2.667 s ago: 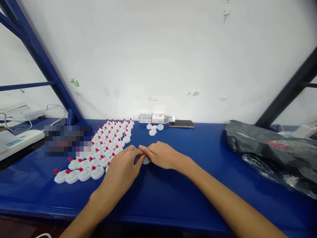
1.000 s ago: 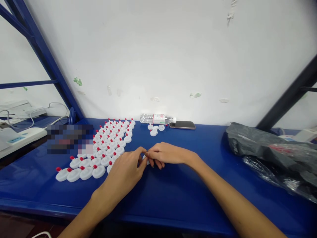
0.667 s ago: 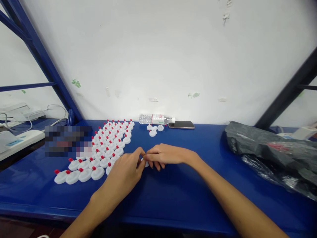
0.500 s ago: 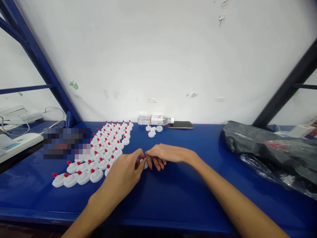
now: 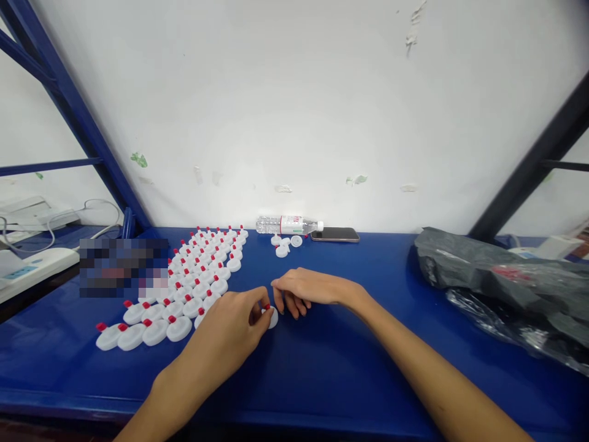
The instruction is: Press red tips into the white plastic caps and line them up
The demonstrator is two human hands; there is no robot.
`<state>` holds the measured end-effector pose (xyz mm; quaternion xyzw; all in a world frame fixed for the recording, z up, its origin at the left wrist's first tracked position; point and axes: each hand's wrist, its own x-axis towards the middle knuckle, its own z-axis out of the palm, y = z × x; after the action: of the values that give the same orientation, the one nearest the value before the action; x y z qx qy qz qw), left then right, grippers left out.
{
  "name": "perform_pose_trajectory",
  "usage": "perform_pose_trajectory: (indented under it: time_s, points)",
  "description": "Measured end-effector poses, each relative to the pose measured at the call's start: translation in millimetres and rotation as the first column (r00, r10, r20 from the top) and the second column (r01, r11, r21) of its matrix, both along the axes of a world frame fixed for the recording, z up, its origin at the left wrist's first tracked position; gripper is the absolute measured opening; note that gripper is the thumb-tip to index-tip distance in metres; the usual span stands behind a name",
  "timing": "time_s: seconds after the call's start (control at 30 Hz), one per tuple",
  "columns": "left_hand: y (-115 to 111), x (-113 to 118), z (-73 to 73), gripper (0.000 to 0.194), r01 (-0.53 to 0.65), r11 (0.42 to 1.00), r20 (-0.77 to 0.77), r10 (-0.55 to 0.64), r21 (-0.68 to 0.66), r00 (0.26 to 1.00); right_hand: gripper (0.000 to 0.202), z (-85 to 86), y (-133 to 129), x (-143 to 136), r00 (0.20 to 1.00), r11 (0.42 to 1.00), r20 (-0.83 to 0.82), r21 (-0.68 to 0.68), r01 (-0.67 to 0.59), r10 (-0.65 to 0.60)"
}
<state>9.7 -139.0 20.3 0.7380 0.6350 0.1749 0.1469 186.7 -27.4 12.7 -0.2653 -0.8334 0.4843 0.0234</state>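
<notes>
Between thumb and forefinger, my left hand (image 5: 232, 319) pinches a white round cap with a red tip (image 5: 273, 318) just above or on the blue table (image 5: 340, 380). My right hand (image 5: 299, 291) hovers just to the right of it, fingers bent downward and apart, with nothing visible in them. Rows of white caps with red tips (image 5: 179, 328) cover the table on the left, partly hidden behind my left hand. A few loose white pieces (image 5: 282, 251) lie further back, near the middle.
A clear plastic bottle (image 5: 291, 224) lies on its side by the wall, beside a phone (image 5: 335, 234). A grey plastic bag (image 5: 497, 270) lies on the right. At the far left are a white power strip (image 5: 39, 270) and a blurred patch. Blue and dark frame posts rise at both sides.
My left hand has moved slightly down with the cap, which now shows more clearly. A small gap has opened between it and my right hand.
</notes>
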Motion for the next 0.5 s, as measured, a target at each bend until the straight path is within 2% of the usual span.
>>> perform_pose_trajectory:
  time_s: [0.27,0.37,0.5]
  points:
    - [-10.1,-1.7,-2.2,0.016,-0.012,0.999,-0.069,0.01,-0.041,0.998,0.05,2.4,-2.0,-1.8,1.0,1.0,0.02,0.02,0.012,-0.013]
    - [-22.1,-11.5,8.3,0.019,-0.019,0.999,-0.117,0.013,-0.05,0.993,0.051,4.1,-3.1,-1.5,1.0,0.999,0.025,0.034,0.01,-0.011]
    - [-46.8,-41.9,33.1,0.028,-0.073,0.996,-0.194,0.061,-0.058,0.979,0.05,6.2,-4.4,-1.8,1.0,0.999,0.026,0.048,0.01,-0.011]
